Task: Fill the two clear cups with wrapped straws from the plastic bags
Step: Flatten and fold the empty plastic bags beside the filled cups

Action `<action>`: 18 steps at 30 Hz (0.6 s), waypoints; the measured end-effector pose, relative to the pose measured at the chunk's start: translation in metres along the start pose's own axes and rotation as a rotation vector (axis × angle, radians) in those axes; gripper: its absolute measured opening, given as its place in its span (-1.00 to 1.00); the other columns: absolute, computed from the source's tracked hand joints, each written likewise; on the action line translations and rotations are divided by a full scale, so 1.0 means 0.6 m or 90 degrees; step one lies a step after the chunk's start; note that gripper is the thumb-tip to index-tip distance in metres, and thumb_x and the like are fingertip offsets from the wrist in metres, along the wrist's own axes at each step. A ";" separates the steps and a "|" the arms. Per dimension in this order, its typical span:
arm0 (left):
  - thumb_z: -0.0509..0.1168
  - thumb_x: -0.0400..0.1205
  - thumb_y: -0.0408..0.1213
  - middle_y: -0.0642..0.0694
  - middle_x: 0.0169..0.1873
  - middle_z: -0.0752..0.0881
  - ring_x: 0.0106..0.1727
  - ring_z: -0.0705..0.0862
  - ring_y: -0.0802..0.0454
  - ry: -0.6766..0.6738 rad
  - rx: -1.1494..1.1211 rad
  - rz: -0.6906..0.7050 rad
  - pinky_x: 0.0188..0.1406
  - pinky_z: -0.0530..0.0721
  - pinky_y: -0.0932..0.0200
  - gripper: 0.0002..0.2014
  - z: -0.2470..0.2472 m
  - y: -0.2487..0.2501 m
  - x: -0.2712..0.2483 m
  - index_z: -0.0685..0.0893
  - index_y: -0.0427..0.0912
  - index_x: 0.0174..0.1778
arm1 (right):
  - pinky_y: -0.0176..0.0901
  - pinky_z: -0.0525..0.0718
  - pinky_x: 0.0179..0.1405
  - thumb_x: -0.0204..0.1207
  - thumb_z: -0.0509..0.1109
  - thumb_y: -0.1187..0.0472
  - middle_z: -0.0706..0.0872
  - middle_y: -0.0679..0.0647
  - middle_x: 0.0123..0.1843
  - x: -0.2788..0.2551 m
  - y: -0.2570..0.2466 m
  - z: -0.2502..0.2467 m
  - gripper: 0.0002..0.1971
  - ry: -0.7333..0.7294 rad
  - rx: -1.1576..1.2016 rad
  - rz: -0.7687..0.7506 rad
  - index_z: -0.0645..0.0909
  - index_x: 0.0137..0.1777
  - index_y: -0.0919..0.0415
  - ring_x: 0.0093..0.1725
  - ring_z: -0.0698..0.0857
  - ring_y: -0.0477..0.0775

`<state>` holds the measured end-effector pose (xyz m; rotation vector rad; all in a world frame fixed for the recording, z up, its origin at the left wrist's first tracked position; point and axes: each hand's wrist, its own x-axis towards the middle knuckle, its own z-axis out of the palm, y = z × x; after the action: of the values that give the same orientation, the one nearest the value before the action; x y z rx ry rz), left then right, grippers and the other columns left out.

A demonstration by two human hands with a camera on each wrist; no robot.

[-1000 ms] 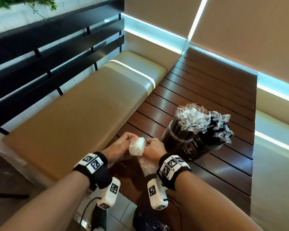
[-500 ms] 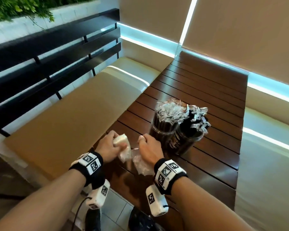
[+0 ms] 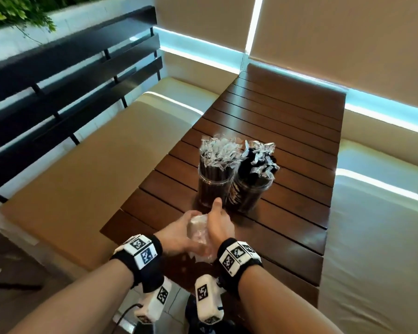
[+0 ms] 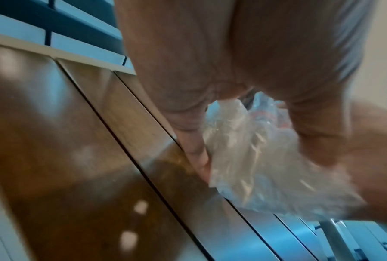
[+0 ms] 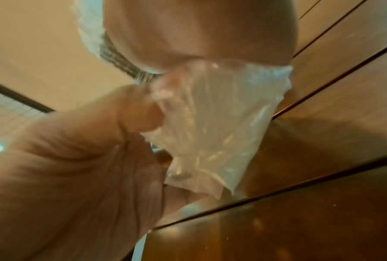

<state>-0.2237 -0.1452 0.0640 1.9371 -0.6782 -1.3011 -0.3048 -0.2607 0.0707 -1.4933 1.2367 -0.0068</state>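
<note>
Two clear cups stand side by side on the slatted wooden table (image 3: 287,145). The left cup (image 3: 214,189) and the right cup (image 3: 249,194) are both packed with black wrapped straws (image 3: 219,153) whose crinkled wrapper ends stick up. Just in front of the cups, my left hand (image 3: 185,231) and right hand (image 3: 214,229) meet and grip a crumpled clear plastic bag (image 3: 198,229) between them, the right thumb pointing up. The left wrist view shows the bag (image 4: 255,159) bunched under my curled fingers (image 4: 194,141). In the right wrist view the bag (image 5: 214,123) hangs from between both hands above the table.
A tan padded bench (image 3: 82,189) runs along the table's left side and a pale bench (image 3: 377,225) along its right. A black slatted railing (image 3: 58,75) stands behind the left bench. The table's near edge (image 3: 111,231) is just left of my hands.
My hands, which held the plastic a little apart, have closed together on one wad. The view has risen, so the cups sit farther off.
</note>
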 end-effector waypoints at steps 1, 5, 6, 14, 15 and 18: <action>0.65 0.10 -0.11 -0.05 0.09 0.73 0.07 0.77 0.01 0.014 0.008 0.014 0.08 0.77 -0.03 -0.05 0.011 0.006 0.008 0.36 0.08 0.40 | -0.01 0.49 0.36 0.73 -0.03 -0.24 0.68 0.19 0.34 0.003 0.006 -0.012 -0.41 0.003 0.013 0.004 0.59 0.40 0.15 0.35 0.62 0.26; 0.49 0.15 -0.13 0.04 -0.05 0.76 -0.02 0.76 0.10 0.076 0.040 0.058 0.01 0.76 0.11 -0.39 0.047 0.034 0.043 0.57 0.15 0.16 | -0.07 0.61 0.17 0.47 0.37 -0.02 0.74 0.07 0.06 0.006 0.037 -0.053 -0.70 0.009 0.104 0.008 0.66 0.10 0.14 0.12 0.68 0.12; 0.47 0.11 -0.07 0.04 -0.05 0.77 -0.01 0.75 0.11 0.067 0.044 0.057 0.00 0.76 0.13 -0.38 0.054 0.042 0.051 0.59 0.15 0.15 | -0.04 0.65 0.15 0.34 0.39 0.01 0.75 0.09 0.06 0.005 0.044 -0.066 -0.68 -0.003 0.145 0.005 0.66 0.06 0.12 0.11 0.69 0.14; 0.50 0.48 -0.07 0.09 -0.16 0.76 -0.03 0.71 0.03 -0.057 0.051 0.159 -0.16 0.64 0.38 -0.68 0.134 0.103 0.088 0.71 -0.08 0.10 | 0.19 0.70 0.07 0.21 0.64 0.14 0.77 0.30 0.09 -0.014 0.127 -0.166 -0.45 -0.051 0.395 0.061 0.67 0.22 0.26 -0.03 0.74 0.23; 0.45 0.51 0.05 0.10 -0.02 0.74 0.05 0.71 0.02 -0.087 0.168 0.183 -0.02 0.65 0.30 -0.60 0.144 0.109 0.092 0.70 -0.04 0.20 | 0.22 0.68 0.10 0.16 0.66 0.09 0.78 0.34 0.12 -0.021 0.144 -0.167 -0.41 -0.019 0.404 0.074 0.70 0.22 0.30 -0.01 0.74 0.26; 0.18 0.61 0.28 0.01 0.31 0.44 0.29 0.59 -0.04 -0.170 0.606 0.267 0.13 0.44 0.22 -0.48 0.165 0.124 0.090 0.61 0.06 0.38 | 0.15 0.75 0.00 0.08 0.66 0.04 0.85 0.27 -0.02 -0.036 0.206 -0.166 -0.55 0.188 0.372 0.132 0.80 -0.02 0.24 -0.10 0.80 0.24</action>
<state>-0.2997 -0.2568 0.0664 2.1112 -1.9957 -1.0444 -0.4563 -0.2934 0.0303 -0.8714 1.4629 -0.4289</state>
